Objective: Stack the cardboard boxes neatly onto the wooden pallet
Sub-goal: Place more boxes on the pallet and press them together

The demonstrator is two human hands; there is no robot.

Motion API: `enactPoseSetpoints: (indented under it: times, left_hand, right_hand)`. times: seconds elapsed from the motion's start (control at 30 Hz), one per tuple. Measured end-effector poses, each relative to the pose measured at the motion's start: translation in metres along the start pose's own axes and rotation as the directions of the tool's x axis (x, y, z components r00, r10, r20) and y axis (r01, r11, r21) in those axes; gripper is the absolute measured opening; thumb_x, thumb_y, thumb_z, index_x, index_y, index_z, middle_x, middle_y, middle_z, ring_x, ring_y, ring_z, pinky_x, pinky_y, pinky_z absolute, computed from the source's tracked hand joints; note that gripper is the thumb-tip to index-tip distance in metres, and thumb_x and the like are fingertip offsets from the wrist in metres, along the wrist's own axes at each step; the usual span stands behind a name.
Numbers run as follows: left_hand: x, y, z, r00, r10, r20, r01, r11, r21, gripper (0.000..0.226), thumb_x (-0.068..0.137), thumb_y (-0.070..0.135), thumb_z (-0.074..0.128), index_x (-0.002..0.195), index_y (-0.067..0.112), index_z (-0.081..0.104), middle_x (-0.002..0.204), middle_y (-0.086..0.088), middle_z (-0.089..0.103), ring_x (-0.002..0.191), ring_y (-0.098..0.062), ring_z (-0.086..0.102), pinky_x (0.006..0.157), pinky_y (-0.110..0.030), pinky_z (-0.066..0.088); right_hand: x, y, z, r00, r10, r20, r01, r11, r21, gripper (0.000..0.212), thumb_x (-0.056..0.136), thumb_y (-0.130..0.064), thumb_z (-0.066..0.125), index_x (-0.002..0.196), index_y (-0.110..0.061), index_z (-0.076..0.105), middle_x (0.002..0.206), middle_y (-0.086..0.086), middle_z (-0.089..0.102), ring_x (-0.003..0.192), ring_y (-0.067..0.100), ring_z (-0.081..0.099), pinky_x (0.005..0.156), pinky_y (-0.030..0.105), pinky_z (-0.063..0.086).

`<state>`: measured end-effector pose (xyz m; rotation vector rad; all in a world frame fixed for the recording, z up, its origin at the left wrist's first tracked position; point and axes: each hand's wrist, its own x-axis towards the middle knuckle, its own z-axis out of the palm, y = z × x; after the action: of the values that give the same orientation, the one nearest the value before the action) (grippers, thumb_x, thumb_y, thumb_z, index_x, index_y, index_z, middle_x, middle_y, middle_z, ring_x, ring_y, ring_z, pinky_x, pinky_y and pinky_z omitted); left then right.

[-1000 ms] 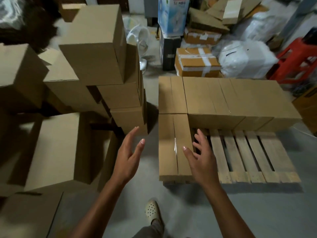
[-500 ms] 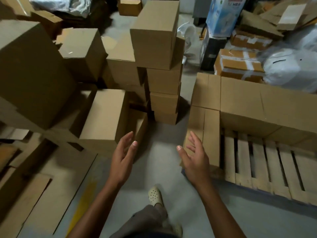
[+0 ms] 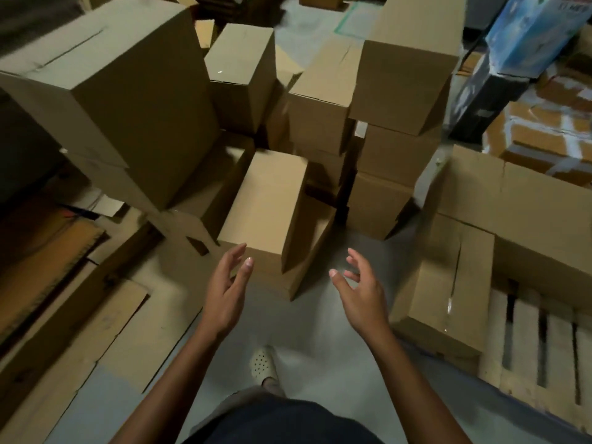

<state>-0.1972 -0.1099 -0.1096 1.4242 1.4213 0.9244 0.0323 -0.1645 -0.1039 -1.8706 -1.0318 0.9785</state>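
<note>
Nearest cardboard box [image 3: 269, 200] is sitting atop another box at 12 o'clock, off the wooden pallet [image 3: 544, 357]. The pallet is lying at 4 o'clock, carrying stacked boxes [image 3: 448, 277]. Left hand [image 3: 224, 293] and right hand [image 3: 362, 296] are hovering near it, each grip spread, holding nothing. Flattened cardboard [image 3: 80, 315] is covering the grey floor [image 3: 320, 347] at 8 o'clock.

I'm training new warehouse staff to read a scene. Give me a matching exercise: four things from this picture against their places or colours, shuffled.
Things:
1 wooden pallet
2 printed box
3 shoe
4 cardboard sheets

Places or colours:
A bottom middle, pale
B top right, blue
C left side, lying flat
D lower right, slatted, partly loaded

Pairs: 1-D, 2-B, 3-A, 4-C
</note>
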Motion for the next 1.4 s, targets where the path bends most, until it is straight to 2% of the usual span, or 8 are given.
enactPoseSetpoints:
  times: [0.13, 0.33, 0.47, 0.63, 0.77, 0.97, 1.13, 1.4]
  left_hand:
    - [0.054, -0.022, -0.044, 0.999, -0.024, -0.035, 0.025, 0.999, 0.035, 0.062, 0.092, 0.053, 0.044, 0.144, 0.02, 0.049, 0.144, 0.005, 0.052, 0.128, -0.007, 0.05, 0.094, -0.015, 0.04]
    - [0.126, -0.038, -0.076, 0.997, -0.081, -0.014, 0.081, 0.997, 0.008, 0.076, 0.085, 0.071, 0.041, 0.146, 0.025, 0.045, 0.14, 0.012, 0.048, 0.125, -0.005, 0.05, 0.099, -0.026, 0.041]
    - [0.178, -0.055, -0.073, 0.988, -0.153, -0.019, 0.152, 0.987, -0.057, 0.072, 0.089, 0.065, 0.042, 0.147, 0.023, 0.045, 0.145, 0.005, 0.049, 0.129, -0.012, 0.049, 0.096, -0.025, 0.044]
    - [0.245, -0.08, -0.064, 0.966, -0.254, -0.05, 0.248, 0.964, -0.096, 0.069, 0.091, 0.063, 0.038, 0.144, 0.021, 0.048, 0.144, -0.005, 0.051, 0.129, -0.019, 0.051, 0.109, -0.044, 0.043]
    - [0.289, -0.099, -0.06, 0.931, -0.362, -0.052, 0.354, 0.928, -0.114, 0.076, 0.09, 0.068, 0.04, 0.146, 0.016, 0.046, 0.145, -0.008, 0.05, 0.131, -0.024, 0.049, 0.109, -0.046, 0.042]
    - [0.352, -0.141, -0.049, 0.877, -0.48, -0.021, 0.476, 0.873, -0.106, 0.054, 0.101, 0.057, 0.037, 0.141, 0.021, 0.046, 0.146, -0.01, 0.048, 0.131, -0.025, 0.047, 0.111, -0.049, 0.039]
    - [0.392, -0.178, -0.039, 0.81, -0.584, 0.062, 0.587, 0.803, -0.106, 0.07, 0.096, 0.065, 0.035, 0.146, 0.018, 0.043, 0.152, -0.01, 0.044, 0.138, -0.028, 0.042, 0.115, -0.051, 0.033]
    - [0.454, -0.275, -0.016, 0.694, -0.707, 0.139, 0.72, 0.689, -0.085, 0.068, 0.103, 0.057, 0.031, 0.157, 0.015, 0.028, 0.163, -0.009, 0.028, 0.149, -0.027, 0.028, 0.116, -0.044, 0.024]
  right_hand:
    - [0.044, -0.017, 0.056, 1.0, 0.024, 0.006, -0.024, 0.999, 0.049, 0.057, 0.098, -0.032, 0.063, 0.15, -0.025, 0.043, 0.149, -0.002, 0.049, 0.124, 0.009, 0.052, 0.088, 0.024, 0.043]
    - [0.087, -0.043, 0.109, 0.996, 0.085, 0.002, -0.085, 0.995, 0.059, 0.056, 0.098, -0.031, 0.063, 0.15, -0.026, 0.043, 0.149, -0.001, 0.049, 0.127, 0.015, 0.054, 0.089, 0.027, 0.045]
    - [0.126, -0.046, 0.127, 0.992, 0.119, 0.038, -0.121, 0.992, 0.028, 0.055, 0.098, -0.032, 0.064, 0.149, -0.026, 0.044, 0.148, -0.002, 0.049, 0.126, 0.014, 0.055, 0.092, 0.029, 0.045]
    - [0.191, -0.039, 0.15, 0.986, 0.147, 0.075, -0.149, 0.989, 0.016, 0.055, 0.097, -0.03, 0.065, 0.147, -0.028, 0.045, 0.147, -0.002, 0.049, 0.123, 0.014, 0.055, 0.093, 0.031, 0.048]
    - [0.247, -0.029, 0.17, 0.97, 0.218, 0.104, -0.217, 0.976, -0.023, 0.053, 0.097, -0.032, 0.064, 0.147, -0.027, 0.045, 0.147, -0.001, 0.05, 0.121, 0.015, 0.056, 0.092, 0.033, 0.05]
    - [0.313, -0.003, 0.202, 0.938, 0.31, 0.152, -0.297, 0.949, -0.104, 0.057, 0.097, -0.031, 0.064, 0.149, -0.024, 0.042, 0.149, 0.002, 0.048, 0.124, 0.02, 0.055, 0.101, 0.044, 0.051]
    - [0.351, 0.026, 0.229, 0.91, 0.383, 0.161, -0.36, 0.92, -0.157, 0.058, 0.096, -0.035, 0.065, 0.148, -0.021, 0.044, 0.147, 0.003, 0.05, 0.127, 0.024, 0.053, 0.105, 0.048, 0.048]
    - [0.391, 0.097, 0.299, 0.872, 0.435, 0.223, -0.356, 0.878, -0.321, 0.064, 0.091, -0.045, 0.069, 0.147, -0.022, 0.046, 0.154, 0.002, 0.041, 0.138, 0.028, 0.043, 0.112, 0.041, 0.039]
